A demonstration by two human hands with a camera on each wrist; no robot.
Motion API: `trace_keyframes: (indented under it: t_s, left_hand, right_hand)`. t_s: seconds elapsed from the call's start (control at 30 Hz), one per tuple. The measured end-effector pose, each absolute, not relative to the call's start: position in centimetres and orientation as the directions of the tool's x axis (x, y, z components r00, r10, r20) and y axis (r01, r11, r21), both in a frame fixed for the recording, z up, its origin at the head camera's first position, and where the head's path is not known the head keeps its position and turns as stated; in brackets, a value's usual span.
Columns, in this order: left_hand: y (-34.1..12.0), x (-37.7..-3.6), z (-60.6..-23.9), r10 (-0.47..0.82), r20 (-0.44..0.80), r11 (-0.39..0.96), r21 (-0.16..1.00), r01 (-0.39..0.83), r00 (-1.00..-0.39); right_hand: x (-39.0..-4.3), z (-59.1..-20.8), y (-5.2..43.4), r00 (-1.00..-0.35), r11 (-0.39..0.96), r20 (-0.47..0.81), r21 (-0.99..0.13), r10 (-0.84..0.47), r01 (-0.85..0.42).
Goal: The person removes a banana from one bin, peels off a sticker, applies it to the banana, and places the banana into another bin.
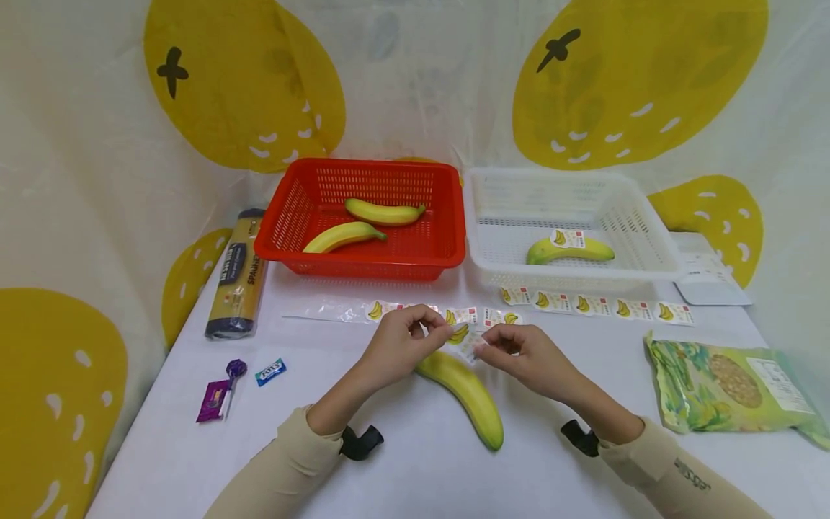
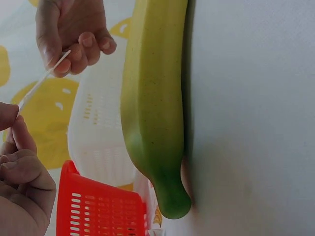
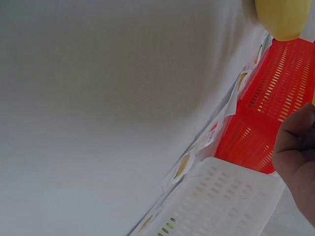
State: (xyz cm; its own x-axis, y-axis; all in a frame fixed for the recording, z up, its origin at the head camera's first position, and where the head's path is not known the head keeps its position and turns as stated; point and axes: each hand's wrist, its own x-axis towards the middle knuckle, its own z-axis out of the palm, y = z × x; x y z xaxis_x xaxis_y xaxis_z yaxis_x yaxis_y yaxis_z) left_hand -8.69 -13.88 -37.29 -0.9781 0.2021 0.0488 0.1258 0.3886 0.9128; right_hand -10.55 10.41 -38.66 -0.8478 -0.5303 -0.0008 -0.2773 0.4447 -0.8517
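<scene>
My left hand point(image 1: 398, 339) and right hand point(image 1: 525, 355) are both pinching one sticker point(image 1: 462, 337), fingers curled. They are hovering over the banana point(image 1: 468, 393) near the desk's point(image 1: 402, 468) front edge.

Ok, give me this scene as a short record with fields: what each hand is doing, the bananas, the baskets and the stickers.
left hand: left hand pinches one end of a banana sticker
right hand: right hand pinches the other end of it
nearest banana: banana lies on the table, just under both hands
red basket: red basket holds two bananas without stickers
white basket: white basket holds one banana with a sticker
sticker strip: sticker strip lies on the table in front of the baskets
</scene>
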Motion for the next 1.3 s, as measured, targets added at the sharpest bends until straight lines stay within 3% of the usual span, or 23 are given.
trace_keyframes:
  t_s: [0.2,0.53,0.93,1.3]
  left_hand:
    - [-14.1,-8.6,-37.7,0.190,0.004,0.378,0.923,0.077,-0.982]
    - [-14.0,-8.5,-40.0,0.273,-0.177,0.575,0.818,0.013,-0.946]
    - [-13.4,-8.1,-40.7,0.235,-0.155,0.661,0.750,0.041,-0.960]
    - [-13.2,-8.0,-40.7,0.234,-0.137,0.678,0.733,0.060,-0.962]
  right_hand:
    - [-10.2,-39.1,10.6,-0.846,0.470,-0.046,-0.847,-0.531,-0.249]
    - [-9.2,-40.2,10.8,-0.791,0.531,-0.193,-0.826,-0.580,-0.188]
    - [-9.0,-40.8,10.2,-0.819,0.633,-0.204,-0.739,-0.537,-0.231]
    - [-8.9,-40.8,10.0,-0.828,0.645,-0.166,-0.712,-0.536,-0.275]
